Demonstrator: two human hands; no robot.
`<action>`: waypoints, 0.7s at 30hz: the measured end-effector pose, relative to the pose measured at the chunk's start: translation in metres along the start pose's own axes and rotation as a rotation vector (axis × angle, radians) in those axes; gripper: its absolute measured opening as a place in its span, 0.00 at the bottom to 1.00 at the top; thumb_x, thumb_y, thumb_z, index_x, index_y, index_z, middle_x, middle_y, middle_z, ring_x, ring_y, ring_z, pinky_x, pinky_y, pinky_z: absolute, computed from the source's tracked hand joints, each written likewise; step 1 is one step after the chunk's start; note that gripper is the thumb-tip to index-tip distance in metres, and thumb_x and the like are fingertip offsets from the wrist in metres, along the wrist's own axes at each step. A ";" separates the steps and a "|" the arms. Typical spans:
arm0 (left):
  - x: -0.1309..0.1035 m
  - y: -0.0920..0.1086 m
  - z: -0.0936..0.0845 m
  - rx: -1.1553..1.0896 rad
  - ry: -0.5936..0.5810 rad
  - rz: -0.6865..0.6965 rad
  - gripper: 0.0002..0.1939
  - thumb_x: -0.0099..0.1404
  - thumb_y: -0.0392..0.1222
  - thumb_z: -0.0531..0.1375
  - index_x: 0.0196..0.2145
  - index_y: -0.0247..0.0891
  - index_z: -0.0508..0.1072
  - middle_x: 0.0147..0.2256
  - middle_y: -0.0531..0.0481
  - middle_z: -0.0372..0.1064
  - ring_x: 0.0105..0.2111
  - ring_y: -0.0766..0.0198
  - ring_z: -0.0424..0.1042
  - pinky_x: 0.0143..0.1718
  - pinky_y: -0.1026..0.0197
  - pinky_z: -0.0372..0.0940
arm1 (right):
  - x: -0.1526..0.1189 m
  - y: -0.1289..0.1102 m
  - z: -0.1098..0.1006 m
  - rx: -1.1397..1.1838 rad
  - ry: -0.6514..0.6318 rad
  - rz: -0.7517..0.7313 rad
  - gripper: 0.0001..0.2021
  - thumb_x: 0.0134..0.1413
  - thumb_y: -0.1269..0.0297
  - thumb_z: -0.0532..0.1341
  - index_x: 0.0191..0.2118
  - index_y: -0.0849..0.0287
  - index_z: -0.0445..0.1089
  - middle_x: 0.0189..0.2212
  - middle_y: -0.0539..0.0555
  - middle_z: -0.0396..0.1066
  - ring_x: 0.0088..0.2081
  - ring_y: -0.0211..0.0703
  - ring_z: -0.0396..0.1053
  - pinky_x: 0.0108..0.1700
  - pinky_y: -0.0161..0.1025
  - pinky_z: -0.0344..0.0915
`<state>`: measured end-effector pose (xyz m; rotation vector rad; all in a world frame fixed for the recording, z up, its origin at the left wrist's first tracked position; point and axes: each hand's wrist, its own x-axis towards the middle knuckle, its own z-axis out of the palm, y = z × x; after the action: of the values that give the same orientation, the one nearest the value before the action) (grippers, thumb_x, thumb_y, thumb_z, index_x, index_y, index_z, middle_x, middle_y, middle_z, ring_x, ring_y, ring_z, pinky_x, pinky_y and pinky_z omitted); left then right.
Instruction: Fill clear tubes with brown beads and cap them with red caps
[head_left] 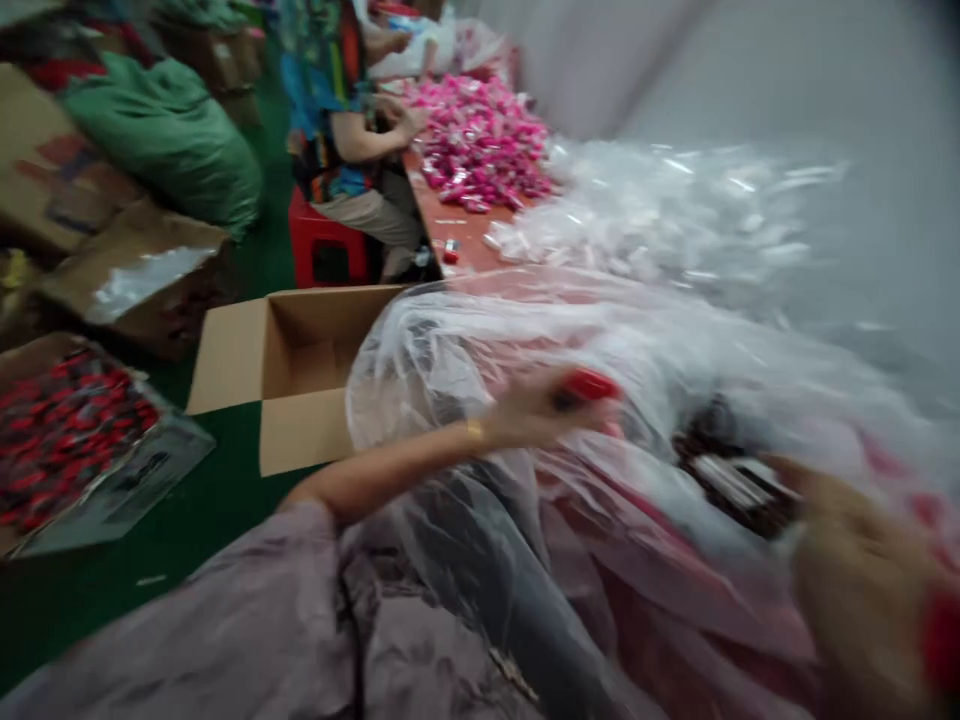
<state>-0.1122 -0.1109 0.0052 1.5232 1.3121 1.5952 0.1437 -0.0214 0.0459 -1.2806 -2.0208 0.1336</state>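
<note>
My left hand [529, 412], a yellow band at its wrist, reaches over a large clear plastic bag [450, 330]. Its fingers are closed round a small red and black object [591, 384], too blurred to name. At the lower right is my right hand [862, 560], smeared by motion. Its fingertips point at a dark brown heap [697, 445] with white strip-like pieces [739, 482] on it, among the plastic. Whether those fingers touch or grip anything is not visible.
An open cardboard box [304, 365] stands beside the table [469, 240]. Beyond are clear plastic wrappers [675, 205] and a pink pile [484, 140], where a co-worker [330, 120] sits on a red stool [326, 245]. Left, a box of red items [67, 430] and a green sack [165, 145].
</note>
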 end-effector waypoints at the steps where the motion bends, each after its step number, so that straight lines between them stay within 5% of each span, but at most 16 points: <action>1: -0.010 -0.006 -0.031 0.051 0.097 -0.038 0.18 0.65 0.53 0.54 0.41 0.37 0.73 0.36 0.46 0.75 0.35 0.61 0.73 0.39 0.58 0.70 | -0.006 0.008 0.006 -0.002 -0.026 0.017 0.18 0.53 0.45 0.55 0.34 0.49 0.76 0.34 0.63 0.77 0.37 0.58 0.75 0.37 0.55 0.68; 3: -0.030 -0.028 -0.097 0.174 0.276 -0.092 0.17 0.62 0.56 0.57 0.39 0.41 0.73 0.32 0.49 0.73 0.32 0.60 0.71 0.37 0.56 0.70 | -0.016 0.023 0.019 0.002 -0.038 -0.084 0.15 0.51 0.50 0.58 0.34 0.54 0.76 0.38 0.63 0.77 0.42 0.57 0.74 0.46 0.55 0.68; 7: -0.080 -0.090 -0.214 0.323 0.364 -0.054 0.15 0.68 0.52 0.50 0.44 0.51 0.74 0.22 0.53 0.66 0.25 0.60 0.67 0.29 0.55 0.68 | -0.022 0.038 0.031 -0.060 0.043 -0.195 0.12 0.55 0.57 0.57 0.39 0.56 0.74 0.42 0.59 0.76 0.45 0.53 0.72 0.51 0.55 0.65; 11: -0.124 -0.134 -0.276 0.678 0.331 0.244 0.16 0.65 0.37 0.53 0.38 0.58 0.76 0.16 0.55 0.59 0.19 0.59 0.63 0.23 0.55 0.63 | -0.023 0.038 0.032 -0.182 0.087 -0.144 0.17 0.54 0.58 0.59 0.48 0.58 0.71 0.44 0.61 0.75 0.45 0.55 0.71 0.49 0.53 0.64; 14: -0.123 -0.139 -0.281 0.848 0.301 0.436 0.23 0.60 0.28 0.55 0.42 0.60 0.75 0.13 0.56 0.52 0.23 0.55 0.68 0.26 0.55 0.65 | -0.025 0.037 0.033 -0.277 0.140 -0.062 0.19 0.52 0.56 0.61 0.47 0.60 0.72 0.40 0.62 0.76 0.43 0.56 0.70 0.47 0.52 0.62; 16: -0.103 -0.123 -0.265 0.894 0.400 0.436 0.28 0.59 0.27 0.55 0.50 0.58 0.71 0.18 0.55 0.61 0.33 0.53 0.72 0.35 0.52 0.68 | -0.026 0.037 0.034 -0.291 0.158 -0.052 0.18 0.52 0.55 0.61 0.45 0.60 0.73 0.39 0.62 0.76 0.43 0.56 0.70 0.47 0.52 0.62; 18: -0.071 -0.090 -0.234 0.909 0.508 0.363 0.30 0.60 0.29 0.54 0.56 0.55 0.67 0.31 0.52 0.71 0.42 0.51 0.72 0.46 0.46 0.66 | -0.026 0.036 0.034 -0.266 0.174 -0.065 0.17 0.52 0.55 0.62 0.45 0.60 0.73 0.39 0.61 0.76 0.43 0.55 0.70 0.48 0.51 0.61; 21: -0.017 -0.031 -0.155 0.856 0.471 0.362 0.26 0.62 0.33 0.54 0.55 0.54 0.68 0.42 0.52 0.73 0.45 0.51 0.71 0.50 0.44 0.64 | -0.026 0.034 0.030 -0.195 0.174 -0.087 0.18 0.52 0.56 0.63 0.47 0.58 0.72 0.41 0.60 0.76 0.44 0.53 0.70 0.49 0.50 0.62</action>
<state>-0.2637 -0.1558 -0.0100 2.0279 2.2945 1.7852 0.1561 -0.0170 -0.0047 -1.2724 -1.9710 -0.2141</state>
